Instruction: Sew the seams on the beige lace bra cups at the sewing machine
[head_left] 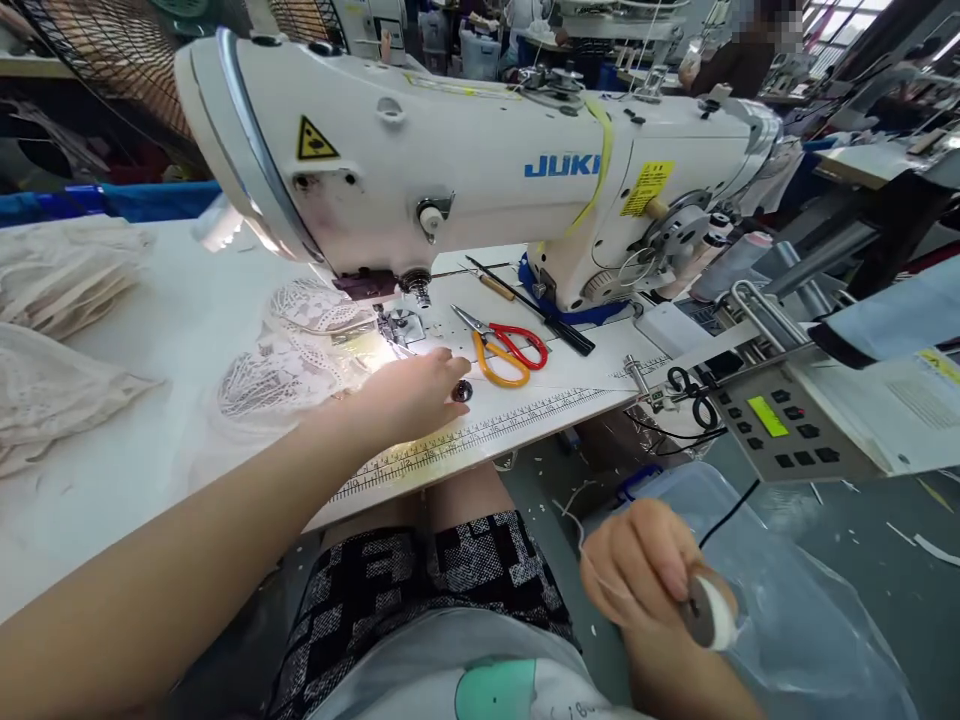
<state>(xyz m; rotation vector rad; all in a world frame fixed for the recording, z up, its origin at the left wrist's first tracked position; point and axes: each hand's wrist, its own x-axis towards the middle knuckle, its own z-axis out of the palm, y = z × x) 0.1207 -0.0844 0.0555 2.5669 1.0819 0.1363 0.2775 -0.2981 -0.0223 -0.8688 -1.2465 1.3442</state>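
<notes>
My left hand (421, 392) is over the sewing machine bed, fingers and thumb apart, close to a small dark round metal part (462, 391); whether it touches that part I cannot tell. Beside this hand, white lace fabric (300, 345) lies by the needle area of the white sewing machine (465, 170). My right hand (649, 565) is closed around a bobbin (705, 610) with a metal side and white thread, held low to the right of my lap. A pale strand trails over the back of that hand.
Scissors (502, 345) with red and orange handles lie right of my left hand, beside a black-handled tool (566, 335). Cream fabric pieces (67, 290) are piled at left. A control box (780, 425) juts out at right, above a clear plastic bin (795, 600).
</notes>
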